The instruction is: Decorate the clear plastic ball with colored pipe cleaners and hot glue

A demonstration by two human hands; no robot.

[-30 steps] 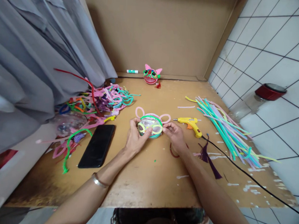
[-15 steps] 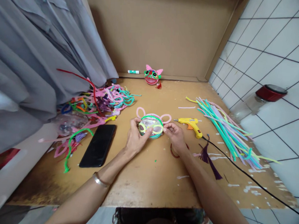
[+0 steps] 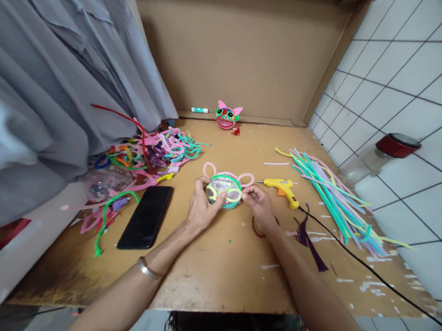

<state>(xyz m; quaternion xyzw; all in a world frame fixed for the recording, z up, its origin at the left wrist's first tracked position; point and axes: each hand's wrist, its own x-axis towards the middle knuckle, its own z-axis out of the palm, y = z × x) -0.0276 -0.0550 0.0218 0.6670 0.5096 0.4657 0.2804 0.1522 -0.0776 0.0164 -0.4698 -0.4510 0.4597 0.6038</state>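
Observation:
Between my hands is a round pipe-cleaner animal head (image 3: 223,183) with a green and teal rim, a clear shiny middle and two pink loop ears. Yellow pipe-cleaner rings (image 3: 233,196) lie across its front like eye outlines. My left hand (image 3: 202,204) grips the head's left side, its thumb pressing on the front between the rings. At the right edge, the fingertips of my right hand (image 3: 258,202) are pinched together by the right-hand ring. A dark red loop (image 3: 259,229) lies partly hidden beneath my right wrist.
A yellow hot glue gun (image 3: 282,187) with a black cord lies right of my hands, near a purple tassel (image 3: 306,240). Pipe cleaners (image 3: 327,197) bundle further right. Left are a black phone (image 3: 145,218) and tangled pipe cleaners (image 3: 170,145). A finished-looking animal head (image 3: 226,118) stands behind.
The camera view has tilted slightly, so everything sits a little lower in the picture. Both hands keep nearly the same hold on the pipe-cleaner head.

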